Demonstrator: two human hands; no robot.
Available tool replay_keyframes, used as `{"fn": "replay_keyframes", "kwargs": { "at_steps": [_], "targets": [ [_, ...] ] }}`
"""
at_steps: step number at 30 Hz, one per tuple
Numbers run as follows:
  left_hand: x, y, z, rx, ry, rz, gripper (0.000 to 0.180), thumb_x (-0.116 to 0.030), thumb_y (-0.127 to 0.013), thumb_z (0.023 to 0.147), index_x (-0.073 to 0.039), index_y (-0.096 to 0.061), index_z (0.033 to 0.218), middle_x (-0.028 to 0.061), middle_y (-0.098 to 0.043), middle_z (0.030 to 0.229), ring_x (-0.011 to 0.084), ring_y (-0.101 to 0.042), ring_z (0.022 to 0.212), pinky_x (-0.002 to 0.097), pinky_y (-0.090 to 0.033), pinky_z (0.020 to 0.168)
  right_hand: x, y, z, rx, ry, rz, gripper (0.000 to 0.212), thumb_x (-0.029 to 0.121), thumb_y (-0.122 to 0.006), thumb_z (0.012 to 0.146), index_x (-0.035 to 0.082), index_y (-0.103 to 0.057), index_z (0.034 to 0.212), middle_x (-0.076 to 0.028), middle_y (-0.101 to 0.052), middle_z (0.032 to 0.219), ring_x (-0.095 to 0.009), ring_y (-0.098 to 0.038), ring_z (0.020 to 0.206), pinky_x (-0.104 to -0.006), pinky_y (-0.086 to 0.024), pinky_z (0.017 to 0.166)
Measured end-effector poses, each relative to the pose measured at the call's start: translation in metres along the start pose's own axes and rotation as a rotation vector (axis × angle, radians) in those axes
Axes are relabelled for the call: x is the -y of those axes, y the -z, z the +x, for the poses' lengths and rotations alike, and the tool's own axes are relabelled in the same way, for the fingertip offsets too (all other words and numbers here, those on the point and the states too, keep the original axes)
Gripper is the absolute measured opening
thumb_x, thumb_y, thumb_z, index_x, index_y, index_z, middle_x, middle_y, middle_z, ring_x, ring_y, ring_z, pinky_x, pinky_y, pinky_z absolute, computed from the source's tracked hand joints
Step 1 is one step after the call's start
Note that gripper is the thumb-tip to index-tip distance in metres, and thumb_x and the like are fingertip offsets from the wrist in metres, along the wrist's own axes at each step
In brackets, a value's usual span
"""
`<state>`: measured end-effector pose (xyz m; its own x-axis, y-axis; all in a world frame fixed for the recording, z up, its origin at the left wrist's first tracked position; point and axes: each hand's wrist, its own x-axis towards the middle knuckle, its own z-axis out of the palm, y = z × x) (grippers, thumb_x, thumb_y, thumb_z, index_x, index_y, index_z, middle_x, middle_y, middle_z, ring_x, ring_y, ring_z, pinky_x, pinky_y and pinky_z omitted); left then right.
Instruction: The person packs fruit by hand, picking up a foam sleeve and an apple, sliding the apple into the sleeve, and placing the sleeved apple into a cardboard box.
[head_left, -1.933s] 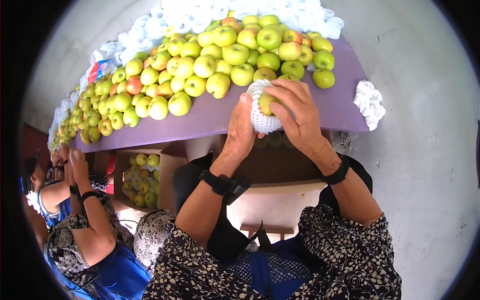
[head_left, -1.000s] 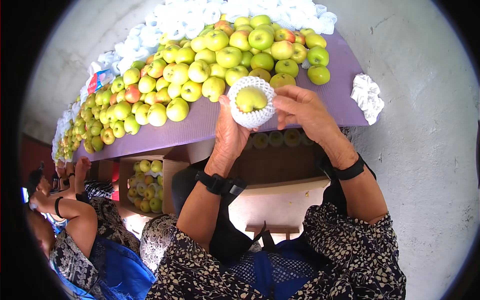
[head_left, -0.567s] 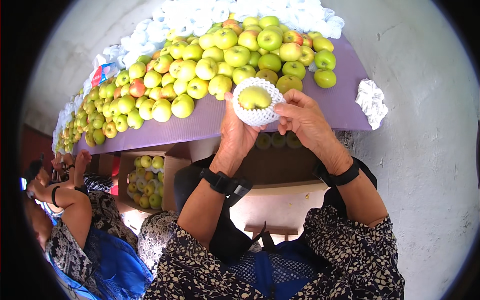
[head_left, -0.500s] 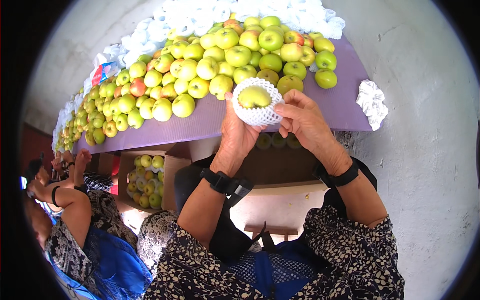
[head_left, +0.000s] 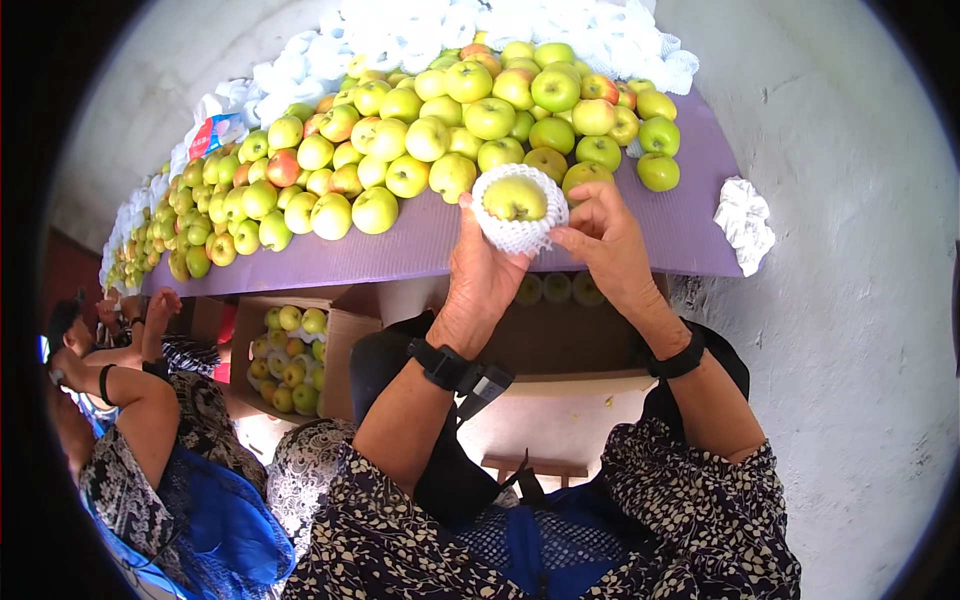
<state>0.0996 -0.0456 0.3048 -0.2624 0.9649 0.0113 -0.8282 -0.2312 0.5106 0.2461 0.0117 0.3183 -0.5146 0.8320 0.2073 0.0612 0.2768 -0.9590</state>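
Observation:
A yellow-green apple (head_left: 515, 198) sits in a white foam net (head_left: 518, 238), its upper side showing through the net's open top. My left hand (head_left: 478, 280) is closed around the net's lower left side, holding it just above the table's near edge. From the right, my right hand (head_left: 612, 245) reaches the net with bent fingers, and its thumb and fingertips pinch the rim. Beyond both hands lies a big heap of green, yellow and red-blushed apples (head_left: 427, 139) on the purple tabletop (head_left: 690, 235).
White foam nets (head_left: 400, 35) pile along the heap's far side, near a blue-and-red packet (head_left: 216, 133). A crumpled white net (head_left: 744, 225) lies at the table's right corner. Below stand a carton of apples (head_left: 352, 360) and another carton (head_left: 560, 350). Another person's arm (head_left: 140, 400) is at left.
The view has shifted slightly. My right hand has slid a little down along the net's right side, while my left hand keeps its hold on the netted apple.

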Motion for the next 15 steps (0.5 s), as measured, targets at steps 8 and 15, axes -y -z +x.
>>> {"fn": "replay_keyframes", "kwargs": {
  "at_steps": [8, 15],
  "targets": [
    [0.001, -0.001, -0.002, 0.070, -0.062, 0.055, 0.057, -0.047, -0.032, 0.098, -0.006, -0.031, 0.138, 0.0124, -0.040, 0.138, 0.0291, -0.044, 0.124, 0.0452, -0.040, 0.102, 0.021, 0.004, 0.000, -0.288, 0.529, -0.357, 0.065, 0.013, -0.072, 0.072, 0.003, -0.042, 0.129, -0.018, -0.045, 0.127, -0.033, -0.045, 0.117, -0.0401, -0.037, 0.100],
    [0.012, -0.020, -0.014, 0.093, -0.072, 0.130, 0.060, -0.047, -0.039, 0.097, 0.000, -0.035, 0.135, 0.0142, -0.046, 0.133, 0.0252, -0.047, 0.122, 0.0400, -0.039, 0.102, 0.007, -0.026, -0.005, -0.186, 0.342, -0.369, 0.095, 0.026, -0.081, 0.063, 0.003, -0.029, 0.139, -0.019, -0.043, 0.132, -0.032, -0.043, 0.123, -0.0400, -0.035, 0.103]
  ]
}}
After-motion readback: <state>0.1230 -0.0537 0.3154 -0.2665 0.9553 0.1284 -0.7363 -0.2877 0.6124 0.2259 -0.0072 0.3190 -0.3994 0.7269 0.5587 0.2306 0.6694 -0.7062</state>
